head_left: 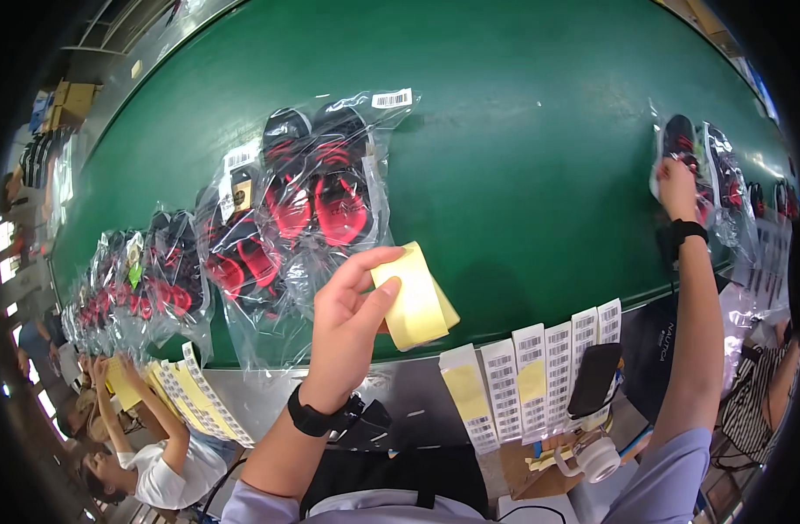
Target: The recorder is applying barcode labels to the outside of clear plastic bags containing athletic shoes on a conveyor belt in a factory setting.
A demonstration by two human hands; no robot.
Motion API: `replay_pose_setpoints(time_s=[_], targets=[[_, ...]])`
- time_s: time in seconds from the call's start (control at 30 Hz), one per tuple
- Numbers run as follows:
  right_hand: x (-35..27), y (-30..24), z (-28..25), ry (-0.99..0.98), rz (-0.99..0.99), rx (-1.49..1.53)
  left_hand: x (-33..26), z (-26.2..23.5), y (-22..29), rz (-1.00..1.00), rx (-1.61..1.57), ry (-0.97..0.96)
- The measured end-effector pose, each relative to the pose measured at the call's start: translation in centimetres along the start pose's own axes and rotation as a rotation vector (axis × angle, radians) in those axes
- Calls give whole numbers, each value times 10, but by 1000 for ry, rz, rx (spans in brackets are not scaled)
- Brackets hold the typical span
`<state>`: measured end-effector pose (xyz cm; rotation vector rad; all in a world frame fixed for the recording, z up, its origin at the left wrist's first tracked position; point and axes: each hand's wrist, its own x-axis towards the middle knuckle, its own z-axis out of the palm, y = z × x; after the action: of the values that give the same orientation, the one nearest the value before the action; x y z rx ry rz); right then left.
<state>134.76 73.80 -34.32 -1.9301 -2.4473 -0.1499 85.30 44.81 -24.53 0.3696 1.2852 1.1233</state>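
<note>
My left hand (352, 319) holds a pale yellow strip of label backing paper (413, 297) between thumb and fingers, above the near edge of the green conveyor belt (522, 131). Just beyond it lies a clear plastic bag of black and red sandals (326, 188) with a white barcode sticker. My right hand (676, 188) reaches far to the right and rests on another bagged pair of sandals (688, 148). Both wrists wear black bands.
Several more bagged sandals (164, 271) lie in a row along the belt to the left. White barcode label strips (531, 375) hang from the belt's near edge. A person (147, 454) works at the lower left beside more label strips; another person sits at the right.
</note>
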Motion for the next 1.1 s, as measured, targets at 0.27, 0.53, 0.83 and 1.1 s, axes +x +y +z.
replay_pose_setpoints(time_s=[0.27,0.53,0.83,1.1], targets=[[-114,-320,-112,-327,-246,1371,-15,-7,6,8,-13,78],[-187,-356,-130,-718,106,1703,-25,-9,2,2,-129,59],[-173,-367,-143,-307,110,1590,-41,-12,-10,139,262,-96],[-145,-352,-160,81,-416,1142,-24,-8,-9,13,82,-76]])
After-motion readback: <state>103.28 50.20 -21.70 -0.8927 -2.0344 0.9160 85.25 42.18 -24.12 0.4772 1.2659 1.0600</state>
